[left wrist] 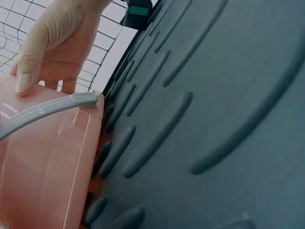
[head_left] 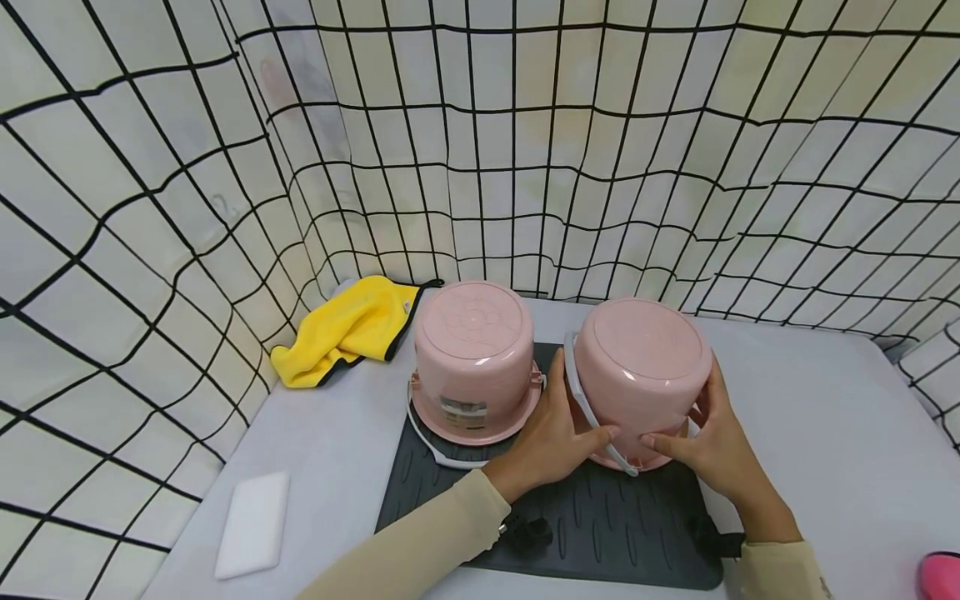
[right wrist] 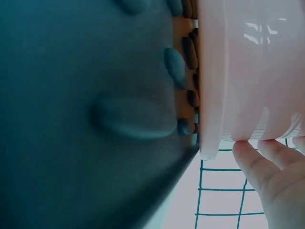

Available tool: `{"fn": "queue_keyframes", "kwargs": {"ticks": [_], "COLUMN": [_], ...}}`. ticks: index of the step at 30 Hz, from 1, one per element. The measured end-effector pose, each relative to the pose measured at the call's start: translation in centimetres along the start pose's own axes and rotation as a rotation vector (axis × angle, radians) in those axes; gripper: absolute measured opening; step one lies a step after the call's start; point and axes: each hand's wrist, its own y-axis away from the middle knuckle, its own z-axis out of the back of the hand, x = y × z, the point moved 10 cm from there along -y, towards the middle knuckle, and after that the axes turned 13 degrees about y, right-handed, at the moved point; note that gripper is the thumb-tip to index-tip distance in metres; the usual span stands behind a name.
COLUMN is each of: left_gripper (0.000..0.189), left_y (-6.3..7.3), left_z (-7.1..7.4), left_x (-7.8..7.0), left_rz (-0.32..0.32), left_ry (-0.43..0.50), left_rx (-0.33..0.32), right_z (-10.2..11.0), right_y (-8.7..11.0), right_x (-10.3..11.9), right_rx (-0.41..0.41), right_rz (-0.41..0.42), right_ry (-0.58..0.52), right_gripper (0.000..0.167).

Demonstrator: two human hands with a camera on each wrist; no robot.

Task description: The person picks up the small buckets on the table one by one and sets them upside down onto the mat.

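Both hands hold a pink bucket (head_left: 648,346), bottom up and slightly tilted, over the right part of a dark ribbed mat (head_left: 600,525). My left hand (head_left: 558,433) grips its left side, the thumb over the pale grey handle (head_left: 587,404). On the opposite side my right hand (head_left: 708,446) grips near the rim, thumb in front. In the right wrist view, right fingertips (right wrist: 242,145) press the bucket wall just above the rim. A second upside-down pink bucket (head_left: 474,333), bearing a label, stands beside it on the mat, its handle lowered in front.
A yellow cloth (head_left: 356,321) with black edging lies at the back left. Near the front left is a white flat rectangular item (head_left: 253,525). A bright pink object (head_left: 939,575) shows at the lower right edge. Black netting (head_left: 480,167) encloses the table.
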Motion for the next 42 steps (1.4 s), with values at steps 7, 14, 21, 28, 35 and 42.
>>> {"fn": "queue_keyframes", "kwargs": {"ticks": [7,14,21,28,35,42], "left_gripper": [0.120,0.117,0.114,0.117,0.118,0.116], "left_y": [0.2,0.4,0.2,0.2,0.2,0.0], "left_z": [0.0,0.2,0.2,0.0,0.0,-0.1], "left_x": [0.6,-0.7,-1.9,-2.1,-2.0,-2.0], "left_rz": [0.010,-0.080,-0.166,-0.155,-0.167,-0.185], "left_ry": [0.004,-0.143,-0.423,-0.492,-0.497,-0.498], "left_rx": [-0.005,-0.050,-0.093,-0.100,-0.090,-0.078], "right_z": [-0.3,-0.2,-0.2,-0.2,-0.1,-0.1], "right_y": [0.1,0.1,0.1,0.1,0.2,0.2], "right_x": [-0.1,0.0,0.1,0.1,0.2,0.0], "right_rx": [-0.006,-0.004,-0.008,-0.014,-0.019,-0.009], "right_rz": [0.024,0.031,0.034,0.032,0.032,0.014], "right_ry": [-0.014,-0.004,-0.002,0.022,0.033,0.023], "right_gripper": [0.139,0.142,0.140,0.138,0.139,0.138]}}
